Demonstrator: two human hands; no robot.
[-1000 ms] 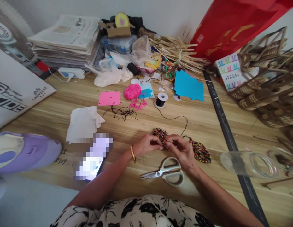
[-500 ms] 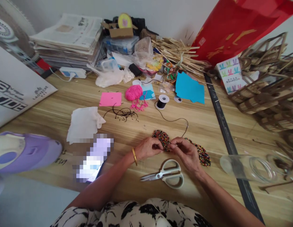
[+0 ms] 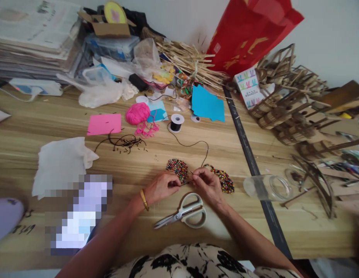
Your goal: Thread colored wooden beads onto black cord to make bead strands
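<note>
My left hand [image 3: 164,187], with a yellow bracelet [image 3: 144,199] at the wrist, pinches a thin black cord [image 3: 185,183]. Opposite it, my right hand [image 3: 207,184] also grips this cord between thumb and fingertips, and a short end sticks up there. Just behind my hands lies a coil of multicoloured beads [image 3: 177,168]. More beads [image 3: 224,180] lie behind and to the right of my right hand. From there the cord runs back to a white spool [image 3: 176,122] wound with black. White-handled scissors [image 3: 183,213] rest in front of my hands, their blades apart from both.
A phone [image 3: 82,216] and white tissue [image 3: 62,164] lie at left. Pink yarn [image 3: 138,113], cut black cord bits [image 3: 127,143] and blue paper [image 3: 208,103] are further back. A clear jar [image 3: 266,187] lies on its side at right, near wooden models [image 3: 295,112].
The whole view has swung to the right, so the table things appear further left. Both hands still hold the cord, with its short end now sticking up at my right fingertips.
</note>
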